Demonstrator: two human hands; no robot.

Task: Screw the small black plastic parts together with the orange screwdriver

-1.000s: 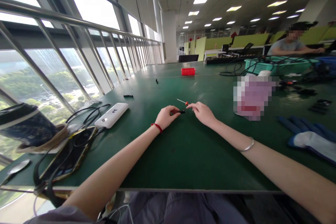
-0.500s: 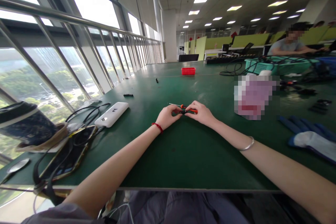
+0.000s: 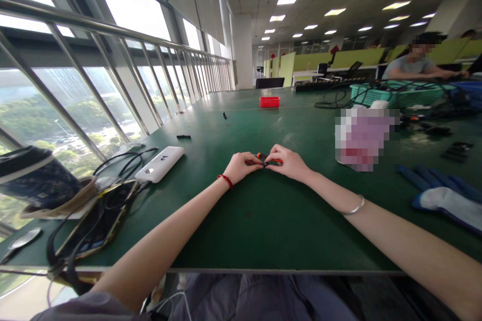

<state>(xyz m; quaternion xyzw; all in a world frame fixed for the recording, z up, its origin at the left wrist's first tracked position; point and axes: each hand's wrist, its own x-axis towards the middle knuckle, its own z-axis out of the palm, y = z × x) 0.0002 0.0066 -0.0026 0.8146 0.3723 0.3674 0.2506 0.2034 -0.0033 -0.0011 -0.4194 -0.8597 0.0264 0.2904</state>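
Both my hands meet at the middle of the green table (image 3: 263, 220). My left hand (image 3: 241, 166) is closed in a pinch on a small black part (image 3: 265, 164). My right hand (image 3: 288, 161) is closed round a thin screwdriver with an orange handle (image 3: 259, 156), whose shaft points left across the black part. The fingertips of the two hands touch, and the screwdriver's tip is hidden between them.
A white power bank (image 3: 160, 164) with cables and a phone (image 3: 94, 223) lies at the left. Blue gloves (image 3: 440, 195) lie at the right. A red tray (image 3: 269, 102) and small black parts (image 3: 184, 136) sit farther back. Another person (image 3: 417, 62) sits at the far right.
My right hand has brought the orange-handled screwdriver leftward to the black part in my left hand, and the two hands have closed together.
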